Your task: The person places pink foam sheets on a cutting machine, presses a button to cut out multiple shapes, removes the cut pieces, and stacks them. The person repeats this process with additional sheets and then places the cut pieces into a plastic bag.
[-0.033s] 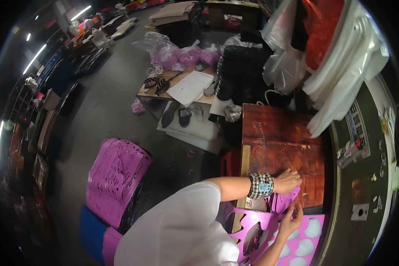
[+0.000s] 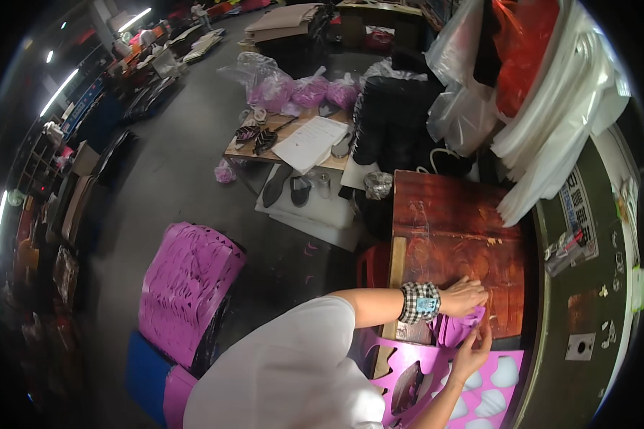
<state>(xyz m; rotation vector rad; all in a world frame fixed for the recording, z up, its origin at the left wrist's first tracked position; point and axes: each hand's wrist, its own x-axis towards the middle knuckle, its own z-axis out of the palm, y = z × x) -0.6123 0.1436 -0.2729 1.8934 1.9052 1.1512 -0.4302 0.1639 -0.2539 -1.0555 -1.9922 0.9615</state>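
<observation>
My left hand (image 2: 466,297), with a checked wristband and a watch on the wrist, reaches across a worn brown wooden board (image 2: 451,229). Its fingers curl over the top of a small stack of purple cut-out pieces (image 2: 452,330). My right hand (image 2: 472,352) comes up from below and grips the same stack from the near side. Under both hands lies a purple sheet (image 2: 436,357) with rounded holes punched through it. My white sleeve hides the sheet's left part.
A pile of punched purple sheets (image 2: 186,286) leans on a blue bin at the left. A low table (image 2: 300,143) with papers and dark shoe parts stands beyond, with pink-filled plastic bags (image 2: 293,89) behind it. White and red plastic bags (image 2: 544,93) hang over a green machine (image 2: 587,286).
</observation>
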